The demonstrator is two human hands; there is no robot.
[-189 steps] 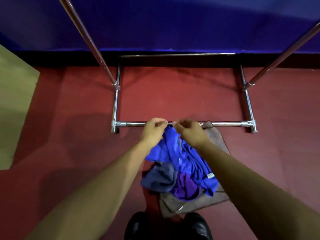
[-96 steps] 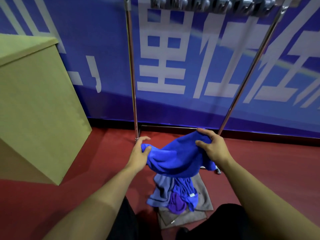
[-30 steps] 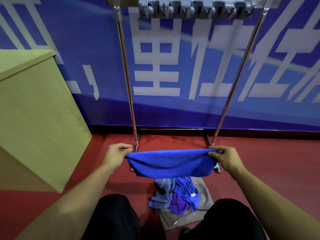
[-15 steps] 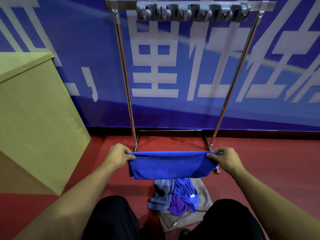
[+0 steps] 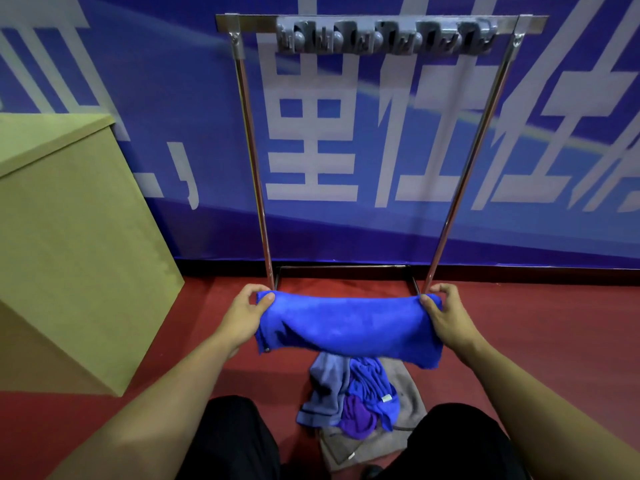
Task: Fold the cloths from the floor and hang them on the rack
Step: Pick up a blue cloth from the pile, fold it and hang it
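The upper half of the frame is filled by a blue banner point(image 5: 346, 220) printed with large white characters, and the lower half by a red floor point(image 5: 554, 323). A tan box point(image 5: 69, 237) is seen at the left edge, standing on the floor against the banner. A metal rack point(image 5: 460, 168) is set in the centre of the frame: two slanting chrome poles are joined at the top by a flat bar, on which a row of grey clips point(image 5: 384, 38) is mounted, and a base frame is laid on the floor at the foot of the banner. A blue cloth point(image 5: 346, 327) is held stretched and doubled over in mid-air in the lower centre of the frame, in front of the rack's base and apart from the top bar. Its left end is pinched in the left hand point(image 5: 244, 315), thumb on top, and its right end is gripped in the right hand point(image 5: 446, 315), so that both hands are closed on the cloth. Below it, at the bottom centre between the person's dark-clad knees, a pile of cloths point(image 5: 346, 400) is left on the floor: grey-blue, blue and purple pieces are heaped on a brown-grey one.
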